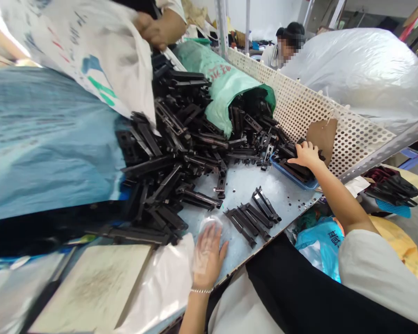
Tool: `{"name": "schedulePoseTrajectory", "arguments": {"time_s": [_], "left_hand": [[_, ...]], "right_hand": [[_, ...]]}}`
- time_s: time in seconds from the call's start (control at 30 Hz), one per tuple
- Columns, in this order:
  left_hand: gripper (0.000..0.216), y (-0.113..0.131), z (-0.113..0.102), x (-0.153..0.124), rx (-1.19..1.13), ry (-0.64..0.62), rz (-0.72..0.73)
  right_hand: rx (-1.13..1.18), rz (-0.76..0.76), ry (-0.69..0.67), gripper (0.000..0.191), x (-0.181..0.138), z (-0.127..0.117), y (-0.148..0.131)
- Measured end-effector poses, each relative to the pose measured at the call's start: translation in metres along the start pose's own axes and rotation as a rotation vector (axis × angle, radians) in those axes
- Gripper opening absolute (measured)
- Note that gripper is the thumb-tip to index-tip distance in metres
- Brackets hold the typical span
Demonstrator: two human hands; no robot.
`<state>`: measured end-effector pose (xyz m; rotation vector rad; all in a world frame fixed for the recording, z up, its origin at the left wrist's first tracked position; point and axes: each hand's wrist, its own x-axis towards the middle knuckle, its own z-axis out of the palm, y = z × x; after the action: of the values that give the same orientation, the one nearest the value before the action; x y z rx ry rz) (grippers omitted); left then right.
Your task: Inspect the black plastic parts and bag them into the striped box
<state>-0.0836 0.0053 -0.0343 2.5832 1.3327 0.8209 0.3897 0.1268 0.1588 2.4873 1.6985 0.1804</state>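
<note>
At six o'clock the left hand [208,257] lies flat and unclenched, clear plastic [211,221] about its fingertips. At three, the right hand [306,154] spreads over black parts [297,171] in a blue tray [310,186]; whether it grips one I cannot tell. More parts form a heap [181,144] toward ten. Red characters [219,71] on the green bag [197,58] at twelve and dark characters [335,237] on the cyan bag [322,241] at four are unreadable.

The right hand [307,154] hides some black parts [294,170] in the blue tray [308,185]; whether it grips one cannot be told. The left edge cuts the blue sack [48,144]; the white sack [120,60] has blurred print.
</note>
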Motion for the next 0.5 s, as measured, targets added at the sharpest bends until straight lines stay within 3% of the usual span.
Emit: {"name": "schedulePoseTrajectory", "arguments": {"time_s": [0.13, 0.23, 0.37, 0.5], "left_hand": [[0.054, 0.001, -0.001, 0.001, -0.026, -0.007, -0.016], [0.054, 0.0, 0.002, 0.0, -0.011, -0.004, -0.007], [0.055, -0.004, 0.006, -0.002, -0.005, 0.002, 0.0], [0.057, -0.007, 0.009, -0.003, 0.001, 0.013, 0.012]], "right_hand": [[0.076, -0.02, 0.043, 0.071, 0.0, -0.004, 0.013], [0.242, 0.039, 0.125, 0.051, 0.005, -0.006, 0.028], [0.346, 0.14, 0.248, 0.043, 0.013, -0.002, 0.058], [0.392, 0.176, 0.188, 0.041, 0.014, 0.005, 0.074]]}}
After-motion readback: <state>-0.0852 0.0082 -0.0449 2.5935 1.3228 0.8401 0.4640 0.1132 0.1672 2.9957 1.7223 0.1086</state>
